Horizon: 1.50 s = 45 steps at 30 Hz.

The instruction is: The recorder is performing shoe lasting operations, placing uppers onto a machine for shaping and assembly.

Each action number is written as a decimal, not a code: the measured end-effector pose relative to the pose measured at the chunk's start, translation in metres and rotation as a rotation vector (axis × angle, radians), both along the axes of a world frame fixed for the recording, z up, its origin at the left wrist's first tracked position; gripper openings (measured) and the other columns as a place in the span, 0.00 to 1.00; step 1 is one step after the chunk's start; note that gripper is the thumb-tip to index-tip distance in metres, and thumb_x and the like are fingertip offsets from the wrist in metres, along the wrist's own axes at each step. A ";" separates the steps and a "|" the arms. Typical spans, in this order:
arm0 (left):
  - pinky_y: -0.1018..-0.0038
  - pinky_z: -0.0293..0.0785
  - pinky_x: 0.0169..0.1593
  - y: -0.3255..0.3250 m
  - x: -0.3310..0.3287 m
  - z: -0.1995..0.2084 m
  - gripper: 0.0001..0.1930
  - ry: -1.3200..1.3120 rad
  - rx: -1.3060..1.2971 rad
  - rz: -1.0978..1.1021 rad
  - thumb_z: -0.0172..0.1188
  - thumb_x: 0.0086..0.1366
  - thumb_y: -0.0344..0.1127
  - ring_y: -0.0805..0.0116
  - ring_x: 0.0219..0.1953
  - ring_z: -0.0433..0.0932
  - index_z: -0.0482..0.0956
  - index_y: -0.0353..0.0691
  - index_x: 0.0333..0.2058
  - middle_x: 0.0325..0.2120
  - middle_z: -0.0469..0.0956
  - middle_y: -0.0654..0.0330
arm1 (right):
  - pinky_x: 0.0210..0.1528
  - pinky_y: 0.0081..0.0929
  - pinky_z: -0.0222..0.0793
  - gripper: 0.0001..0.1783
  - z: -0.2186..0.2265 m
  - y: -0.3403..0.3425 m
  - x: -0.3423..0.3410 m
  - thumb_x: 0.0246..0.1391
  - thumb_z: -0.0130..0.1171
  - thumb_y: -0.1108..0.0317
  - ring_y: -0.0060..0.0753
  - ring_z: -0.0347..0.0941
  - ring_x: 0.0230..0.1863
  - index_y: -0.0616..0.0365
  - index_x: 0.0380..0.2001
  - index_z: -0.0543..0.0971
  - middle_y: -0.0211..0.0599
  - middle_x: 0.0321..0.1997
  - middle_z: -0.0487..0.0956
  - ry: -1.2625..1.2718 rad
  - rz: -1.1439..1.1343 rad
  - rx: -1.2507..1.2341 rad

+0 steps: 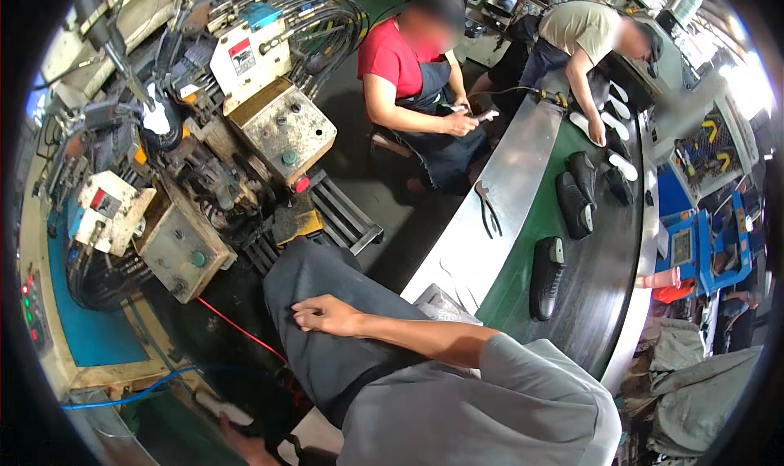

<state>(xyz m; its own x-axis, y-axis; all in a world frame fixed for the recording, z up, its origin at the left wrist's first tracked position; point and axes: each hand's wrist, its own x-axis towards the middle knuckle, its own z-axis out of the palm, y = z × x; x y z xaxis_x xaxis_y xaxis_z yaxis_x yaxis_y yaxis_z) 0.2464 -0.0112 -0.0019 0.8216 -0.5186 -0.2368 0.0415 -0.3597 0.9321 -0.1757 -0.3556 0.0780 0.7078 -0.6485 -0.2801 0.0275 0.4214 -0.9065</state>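
Note:
My right hand rests on my dark-trousered thigh, fingers loosely bent and a little apart, with nothing in them. At the lower left, in shadow, my left hand is around what looks like a dark shoe with a pale, sole-shaped face; part of the hand and shoe is hard to make out. To my right, a black lace-up shoe lies on the green conveyor belt. Farther along are more black shoes and several white sole-shaped pieces. Pincers lie on the metal ledge.
Machines with control boxes and hoses stand at my left. A red cord and blue hose run low there. A person in red sits ahead with a small item; another reaches over the belt. Cloths hang at right.

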 end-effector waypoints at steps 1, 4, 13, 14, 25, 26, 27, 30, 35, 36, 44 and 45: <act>0.52 0.77 0.67 -0.014 0.031 0.012 0.35 0.211 0.120 0.230 0.68 0.72 0.44 0.45 0.67 0.72 0.69 0.30 0.70 0.67 0.72 0.43 | 0.58 0.29 0.78 0.32 0.004 -0.002 -0.017 0.72 0.63 0.62 0.29 0.82 0.50 0.73 0.70 0.73 0.41 0.54 0.85 0.044 -0.087 0.017; 0.52 0.77 0.65 -0.011 0.104 0.037 0.33 0.013 0.145 0.116 0.65 0.73 0.43 0.45 0.65 0.74 0.69 0.31 0.70 0.65 0.74 0.43 | 0.59 0.32 0.77 0.30 0.016 -0.001 -0.051 0.71 0.63 0.60 0.30 0.84 0.51 0.72 0.66 0.77 0.42 0.52 0.88 0.083 -0.178 -0.037; 0.75 0.81 0.42 -0.249 -0.063 -0.020 0.23 0.118 -0.079 -0.270 0.62 0.70 0.33 0.66 0.40 0.86 0.80 0.34 0.63 0.44 0.87 0.53 | 0.65 0.46 0.76 0.27 -0.045 0.093 -0.257 0.70 0.60 0.54 0.58 0.84 0.58 0.64 0.62 0.82 0.57 0.55 0.87 0.859 -0.816 -0.216; 0.63 0.81 0.50 -0.265 -0.106 -0.015 0.23 0.119 -0.181 -0.458 0.65 0.72 0.33 0.60 0.48 0.82 0.80 0.33 0.63 0.45 0.84 0.55 | 0.66 0.48 0.76 0.25 -0.039 0.111 -0.282 0.67 0.61 0.58 0.58 0.84 0.58 0.65 0.59 0.83 0.58 0.54 0.87 1.129 -0.832 -0.060; 0.72 0.81 0.48 -0.355 -0.273 -0.015 0.13 -0.062 0.008 -0.947 0.57 0.78 0.26 0.70 0.41 0.82 0.82 0.32 0.56 0.44 0.83 0.58 | 0.81 0.50 0.58 0.65 -0.111 0.269 -0.543 0.54 0.75 0.35 0.65 0.60 0.80 0.73 0.78 0.58 0.69 0.78 0.66 1.544 -1.255 0.060; 0.72 0.81 0.47 -0.358 -0.274 -0.016 0.13 -0.062 -0.027 -0.957 0.56 0.78 0.25 0.72 0.40 0.82 0.82 0.33 0.57 0.43 0.83 0.59 | 0.80 0.49 0.60 0.66 -0.117 0.255 -0.548 0.53 0.76 0.34 0.64 0.63 0.79 0.73 0.77 0.60 0.70 0.77 0.68 1.595 -1.275 0.051; 0.73 0.81 0.46 -0.357 -0.267 -0.017 0.13 -0.053 0.006 -0.932 0.55 0.79 0.24 0.72 0.39 0.81 0.82 0.32 0.57 0.43 0.83 0.59 | 0.79 0.49 0.61 0.66 -0.118 0.228 -0.544 0.51 0.76 0.34 0.64 0.65 0.78 0.72 0.77 0.61 0.69 0.76 0.69 1.517 -1.289 0.045; 0.74 0.80 0.44 -0.363 -0.284 -0.019 0.12 -0.017 0.044 -0.965 0.56 0.79 0.24 0.73 0.39 0.80 0.82 0.31 0.57 0.42 0.82 0.60 | 0.75 0.50 0.66 0.63 -0.117 0.190 -0.572 0.47 0.79 0.35 0.63 0.71 0.73 0.70 0.74 0.67 0.65 0.71 0.74 1.402 -1.296 0.046; 0.77 0.78 0.43 -0.359 -0.293 -0.007 0.11 -0.048 0.021 -0.972 0.56 0.80 0.26 0.76 0.38 0.79 0.82 0.30 0.55 0.40 0.82 0.62 | 0.65 0.49 0.76 0.52 -0.109 0.156 -0.561 0.45 0.80 0.36 0.61 0.82 0.61 0.70 0.59 0.79 0.60 0.58 0.85 1.442 -1.504 0.156; 0.77 0.77 0.43 -0.359 -0.300 -0.004 0.12 -0.038 -0.038 -0.993 0.56 0.80 0.28 0.77 0.38 0.79 0.82 0.30 0.55 0.40 0.82 0.63 | 0.62 0.45 0.78 0.48 -0.102 0.158 -0.563 0.48 0.80 0.40 0.54 0.84 0.58 0.70 0.58 0.79 0.56 0.55 0.86 1.312 -1.497 0.181; 0.59 0.74 0.69 -0.367 -0.461 0.098 0.38 0.462 -0.197 -1.414 0.65 0.76 0.42 0.52 0.69 0.75 0.61 0.34 0.77 0.67 0.73 0.43 | 0.61 0.46 0.81 0.41 -0.014 0.091 -0.413 0.65 0.69 0.38 0.43 0.83 0.55 0.58 0.68 0.74 0.44 0.60 0.84 -0.352 -1.219 0.445; 0.59 0.67 0.73 -0.370 -0.480 0.113 0.40 0.573 -0.224 -1.436 0.64 0.76 0.40 0.53 0.72 0.70 0.57 0.33 0.78 0.71 0.69 0.43 | 0.65 0.46 0.79 0.40 -0.014 0.084 -0.395 0.68 0.65 0.36 0.42 0.82 0.58 0.54 0.70 0.74 0.43 0.61 0.83 -0.481 -1.108 0.406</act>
